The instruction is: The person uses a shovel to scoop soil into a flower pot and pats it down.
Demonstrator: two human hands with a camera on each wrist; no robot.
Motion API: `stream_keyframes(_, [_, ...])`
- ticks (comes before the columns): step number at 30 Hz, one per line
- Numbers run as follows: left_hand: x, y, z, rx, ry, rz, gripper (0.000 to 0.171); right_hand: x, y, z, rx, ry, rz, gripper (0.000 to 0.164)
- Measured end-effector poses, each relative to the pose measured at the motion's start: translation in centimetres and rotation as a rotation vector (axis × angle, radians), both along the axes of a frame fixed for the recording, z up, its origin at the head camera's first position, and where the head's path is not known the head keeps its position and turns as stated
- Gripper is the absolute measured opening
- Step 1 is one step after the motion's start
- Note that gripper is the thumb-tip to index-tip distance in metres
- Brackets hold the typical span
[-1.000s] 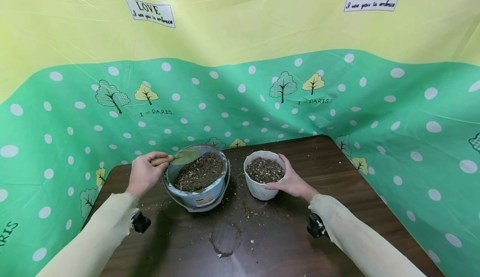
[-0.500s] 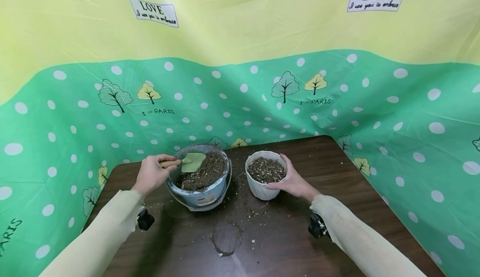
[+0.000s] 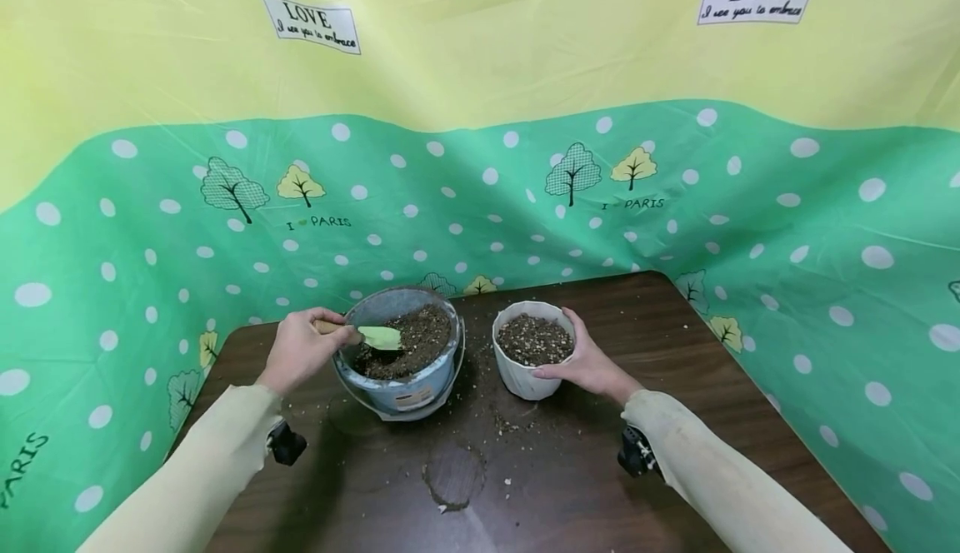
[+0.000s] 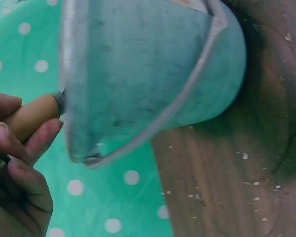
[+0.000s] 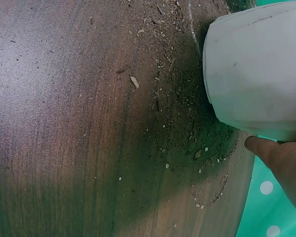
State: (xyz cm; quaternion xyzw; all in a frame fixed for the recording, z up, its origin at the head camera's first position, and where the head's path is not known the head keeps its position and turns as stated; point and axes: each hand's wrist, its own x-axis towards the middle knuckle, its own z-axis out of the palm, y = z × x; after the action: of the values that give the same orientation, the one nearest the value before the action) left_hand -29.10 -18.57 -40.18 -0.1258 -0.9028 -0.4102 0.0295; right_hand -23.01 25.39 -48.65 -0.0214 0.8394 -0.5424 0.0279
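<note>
My left hand (image 3: 300, 351) grips the wooden handle (image 4: 37, 116) of a small garden trowel with a light green blade (image 3: 381, 337). The blade is inside a worn blue bucket (image 3: 441, 380), over a dip in the dark potting soil (image 3: 423, 341); whether its edge is in the soil I cannot tell. In the left wrist view, the bucket's side hides the blade. To the right stands a white faceted plant pot (image 3: 517, 376), upright on the table and holding soil (image 3: 534, 341). My right hand (image 3: 588, 366) holds it round its right side, thumb on the near wall.
A wire-like bail handle (image 4: 180, 96) hangs down the bucket's side. Soil crumbs and a ring of dirt (image 3: 453, 478) lie on the dark wooden table (image 3: 555, 486). A green and yellow patterned cloth (image 3: 450, 186) hangs close behind and beside the table.
The trowel blade has moved from the bucket's left inner wall over the soil, then turned and tipped lower. My left hand shifted slightly with it. The right hand and the pot stay put.
</note>
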Motion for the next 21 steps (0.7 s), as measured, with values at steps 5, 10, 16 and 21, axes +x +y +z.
stream_keyframes(5, [-0.1, 0.2, 2.5, -0.018, -0.035, -0.017, 0.018, 0.1, -0.2, 0.7, -0.048, -0.018, 0.012, 0.124])
stream_keyframes(10, [-0.6, 0.1, 6.1, -0.065, -0.147, -0.076, 0.019, 0.1, -0.1, 0.6, -0.048, -0.012, 0.014, 0.124])
stream_keyframes(16, [-1.1, 0.0, 9.0, -0.127, -0.277, -0.107, 0.02, -0.2, 0.1, -0.3, -0.017, 0.015, 0.006, 0.124])
stream_keyframes(21, [-1.2, 0.4, 8.9, -0.212, -0.347, -0.14, 0.022, -0.3, 0.1, -0.4, -0.008, 0.017, 0.005, 0.124])
